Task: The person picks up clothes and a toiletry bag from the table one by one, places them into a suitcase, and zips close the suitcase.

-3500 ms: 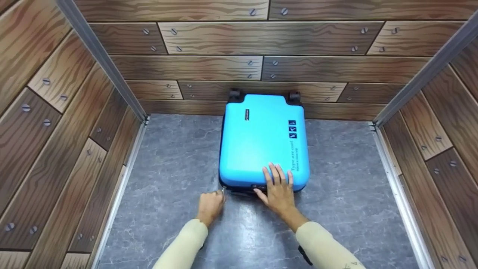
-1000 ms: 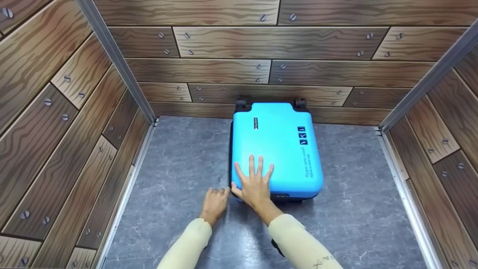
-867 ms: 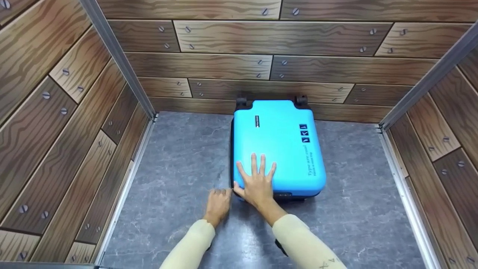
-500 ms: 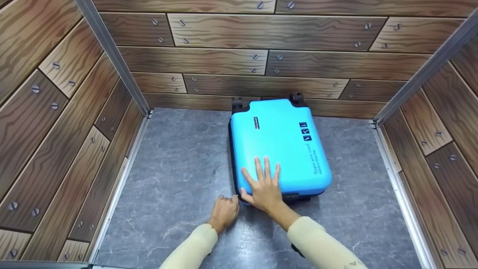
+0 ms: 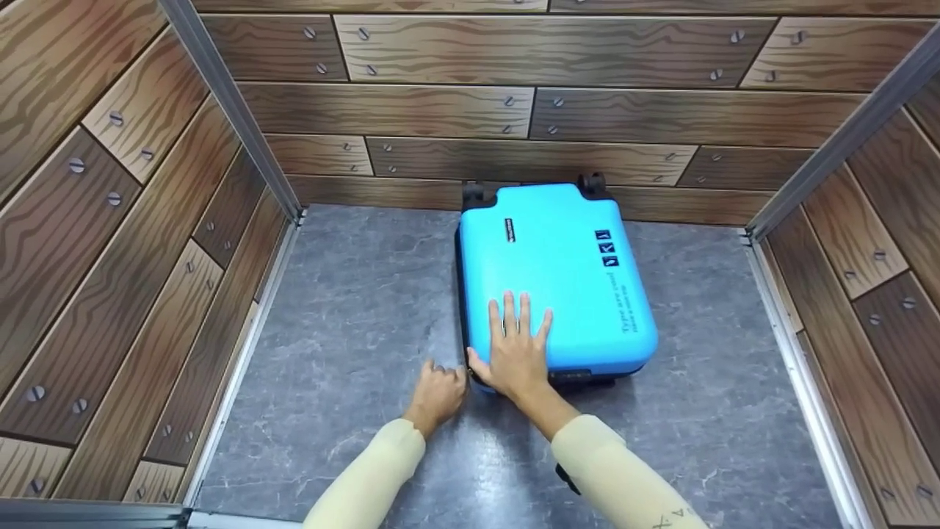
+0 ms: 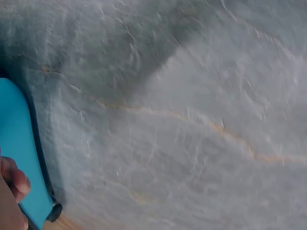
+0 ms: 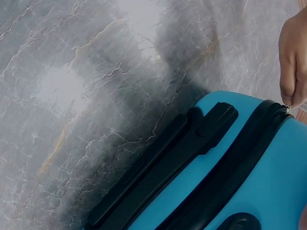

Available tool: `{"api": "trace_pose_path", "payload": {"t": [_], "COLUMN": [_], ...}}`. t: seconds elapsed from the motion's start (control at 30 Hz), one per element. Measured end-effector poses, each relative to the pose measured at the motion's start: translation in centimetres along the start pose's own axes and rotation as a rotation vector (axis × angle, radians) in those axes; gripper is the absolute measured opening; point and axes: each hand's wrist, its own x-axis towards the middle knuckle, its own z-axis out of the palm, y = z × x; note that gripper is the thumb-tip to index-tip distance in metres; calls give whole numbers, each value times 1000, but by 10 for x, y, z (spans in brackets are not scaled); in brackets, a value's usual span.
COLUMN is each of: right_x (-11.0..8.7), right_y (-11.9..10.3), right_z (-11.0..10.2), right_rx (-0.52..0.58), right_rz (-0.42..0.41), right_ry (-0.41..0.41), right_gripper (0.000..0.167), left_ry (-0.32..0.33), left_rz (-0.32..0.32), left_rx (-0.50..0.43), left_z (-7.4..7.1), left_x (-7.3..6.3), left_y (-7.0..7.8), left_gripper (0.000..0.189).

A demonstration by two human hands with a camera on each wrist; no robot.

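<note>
A bright blue hard-shell suitcase (image 5: pixel 558 272) lies flat on the floor, its wheels toward the back wall. My left hand (image 5: pixel 438 393) is at its near left corner; in the right wrist view its finger and thumb pinch a small metal zipper pull (image 7: pixel 288 107) on the black zipper band (image 7: pixel 230 177). My right hand (image 5: pixel 518 360) rests flat on the lid by that corner, fingers spread and thumb toward the edge. A black carry handle (image 7: pixel 163 167) shows on the near side in the right wrist view. The left wrist view catches only part of the suitcase (image 6: pixel 17 129).
Grey marbled floor (image 5: pixel 360 294) surrounds the suitcase. Wood-print panels form the back wall (image 5: pixel 411 110), left wall (image 5: pixel 110 242) and right wall (image 5: pixel 881 242), with metal strips along their corners and bases. The suitcase wheels (image 5: pixel 474 192) sit close to the back wall.
Over the earlier frames, my right hand has moved left across the lid from beside the lock to the near left corner. The suitcase has turned slightly. My left hand stays at that corner.
</note>
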Motion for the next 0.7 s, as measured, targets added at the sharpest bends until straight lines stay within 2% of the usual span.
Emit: {"api": "trace_pose_path", "payload": {"t": [0.13,0.2,0.33,0.43,0.5,0.6,0.7], "right_x": [2,2,1,-2,-4,-8,-13], "right_y": [1,1,-1,0,2,5,10], "right_z": [0,0,-1,0,1,2,3], "right_rx": [0,3,14,10,2,-11,-28], "right_rz": [-11,-14,-12,-21,-31,-62,-111], "right_ry": [42,48,46,61,84,122,138], "right_gripper": [90,90,90,90,89,88,89], "left_ry": [85,89,-5,-72,-81,-40,56], "left_rz": [-68,-116,-177,-167,-156,-144,-137], "left_rx": [-1,3,6,-12,-17,-7,-8], "left_z": [3,5,3,3,4,7,12], "left_x": [3,8,24,31,32,28,18], "left_y": [-1,-6,-20,-25,-25,-21,-13], "left_gripper": [17,17,18,17,16,17,16]}}
